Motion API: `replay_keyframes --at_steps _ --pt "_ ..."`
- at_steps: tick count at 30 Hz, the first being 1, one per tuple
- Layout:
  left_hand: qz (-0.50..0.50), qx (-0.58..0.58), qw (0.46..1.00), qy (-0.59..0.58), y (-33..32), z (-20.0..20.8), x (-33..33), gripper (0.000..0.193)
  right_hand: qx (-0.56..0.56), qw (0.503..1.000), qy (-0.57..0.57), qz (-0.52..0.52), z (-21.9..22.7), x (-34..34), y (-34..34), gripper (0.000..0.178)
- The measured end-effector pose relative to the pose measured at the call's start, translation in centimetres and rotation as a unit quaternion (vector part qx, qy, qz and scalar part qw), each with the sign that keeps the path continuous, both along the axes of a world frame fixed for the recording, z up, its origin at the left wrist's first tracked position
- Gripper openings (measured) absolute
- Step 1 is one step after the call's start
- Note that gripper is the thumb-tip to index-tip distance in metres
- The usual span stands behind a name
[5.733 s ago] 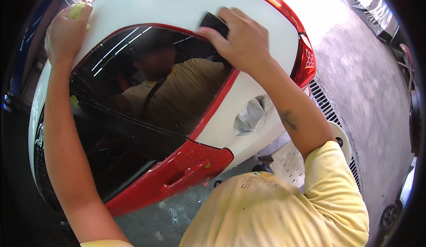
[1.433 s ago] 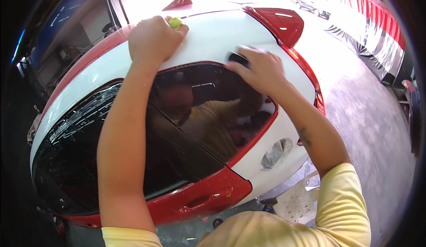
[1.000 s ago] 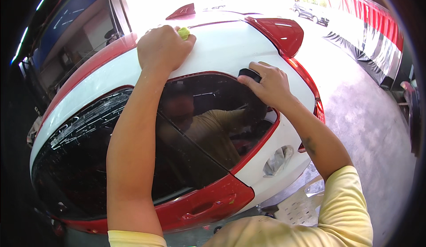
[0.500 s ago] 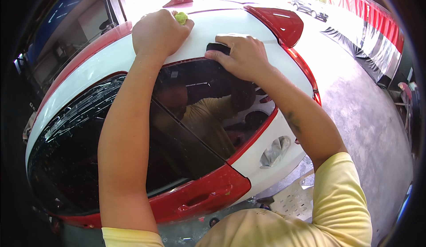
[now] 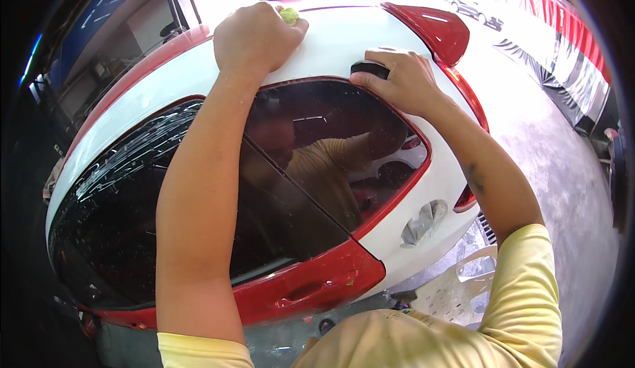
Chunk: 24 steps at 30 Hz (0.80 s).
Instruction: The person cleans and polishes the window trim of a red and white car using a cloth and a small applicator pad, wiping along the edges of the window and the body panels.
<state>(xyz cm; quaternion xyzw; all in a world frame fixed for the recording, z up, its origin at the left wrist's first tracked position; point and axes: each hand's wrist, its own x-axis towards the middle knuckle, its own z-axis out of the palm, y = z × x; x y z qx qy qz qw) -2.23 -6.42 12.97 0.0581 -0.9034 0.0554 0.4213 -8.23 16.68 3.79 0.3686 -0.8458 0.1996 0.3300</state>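
White car body [image 5: 390,44] with red trim; landmark is the dark side window [image 5: 311,169]. Right hand [image 5: 403,80] grips a black pad [image 5: 369,69], pressed flat on the white panel right at the window's upper edge. Left hand [image 5: 254,37] is clenched on a small yellow-green sponge [image 5: 289,15], resting on the panel above the window. My read: keep the pad flat, stroke parallel to the window's red border, brace with left hand.

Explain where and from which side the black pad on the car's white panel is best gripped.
Grip the black pad across its raised back, coming from above on the window side. It lies flat on the white panel by the window's red trim, as the right hand presses it, so only its top and edges are free.
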Motion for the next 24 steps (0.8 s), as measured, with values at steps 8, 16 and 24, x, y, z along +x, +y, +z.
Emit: replay_keyframes --at_steps 8,16,24 --pt "-0.127 0.084 0.988 -0.034 -6.5 1.2 0.2 0.064 0.058 0.994 -0.003 0.090 3.0 -0.1 -3.0 0.064" --pt "-0.061 0.078 0.994 0.036 -22.3 2.7 11.3 0.059 0.047 0.997 -0.005 0.056 4.2 1.4 -4.9 0.073" --pt "0.072 0.109 0.989 0.063 -23.1 2.1 12.2 0.074 0.044 0.982 0.135 0.127 4.8 4.8 -15.3 0.049"
